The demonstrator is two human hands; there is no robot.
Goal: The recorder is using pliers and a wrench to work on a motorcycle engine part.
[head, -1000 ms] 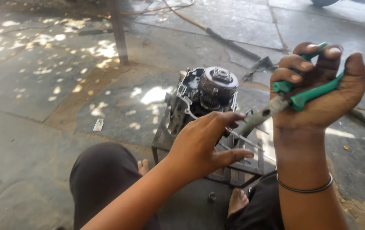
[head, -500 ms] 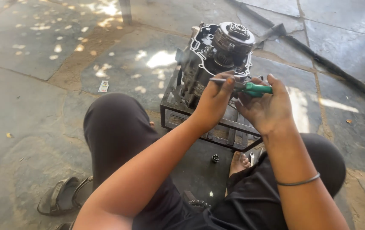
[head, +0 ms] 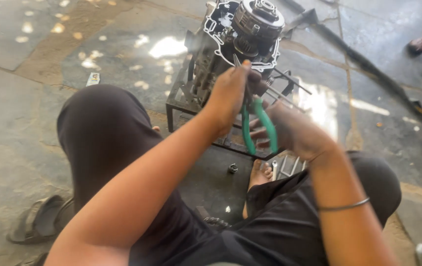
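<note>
**Two hands, green pliers, engine on a stand**

A person is sitting on the stone floor (head: 33, 162), legs in black pants bent up to both sides. An engine (head: 240, 39) w/ its side cover off is sitting on a dark metal stand (head: 181, 106), right in front of the knees. The round clutch part (head: 259, 18) is showing on top of the engine, near the far edge of the stand.

The left hand (head: 230, 93) is reaching up to the engine. Its fingers are curled tight round the top of the pliers (head: 258, 123), close to the metal tip. The tip is poking at the engine's open side, just under the round part; can't tell if it's touching.

The right hand (head: 294, 130) is a bit blurry. It is wrapping round the green handles lower down, squeezing them. A thin metal bangle (head: 344, 206) is sitting on the right wrist.

A bare foot (head: 258, 177) is peeking out btwn the legs, by the near edge of the stand. A small metal nut (head: 232, 168) is lying on the floor just beside it. A dark sandal (head: 38, 224) is lying at the left. A long dark bar (head: 368, 64) is lying across the floor at the right, well apart from the hands.
</note>
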